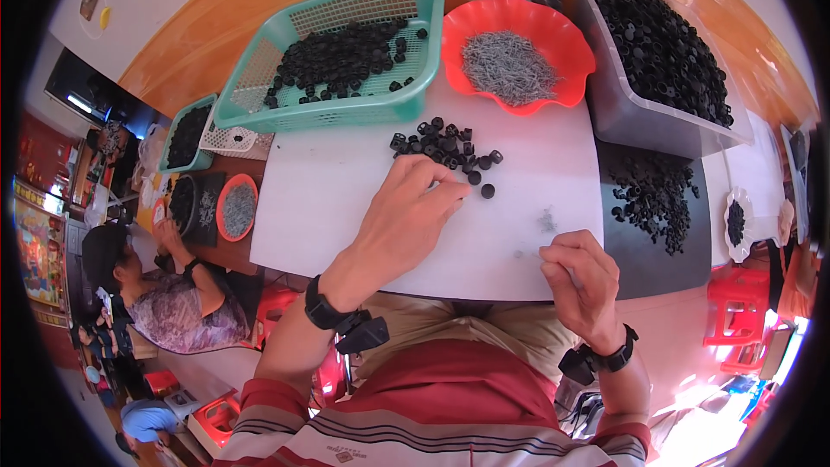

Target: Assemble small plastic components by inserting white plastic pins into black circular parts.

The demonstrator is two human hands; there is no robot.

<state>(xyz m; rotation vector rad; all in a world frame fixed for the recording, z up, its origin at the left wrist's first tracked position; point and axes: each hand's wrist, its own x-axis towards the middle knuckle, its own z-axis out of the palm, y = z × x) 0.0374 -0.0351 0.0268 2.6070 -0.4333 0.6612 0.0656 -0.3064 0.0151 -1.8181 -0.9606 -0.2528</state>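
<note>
My left hand (406, 216) is closed in a pinch just below a loose pile of small black plastic caps (445, 149) on the white board (303, 199). Its fingertips point right, near a single cap; whatever they grip is hidden. Over the board's front right edge, my right hand (584, 281) is curled with thumb and fingers together, and I cannot make out anything in it. A few thin metal pins (546, 220) lie on the board just above that hand.
Behind the board stand a green basket (328, 112) of black parts, a red scalloped bowl (566, 52) of metal pins and a tall clear bin (622, 121) of black parts. More small black parts (661, 207) lie on a dark mat at right. Another person (186, 307) works at left.
</note>
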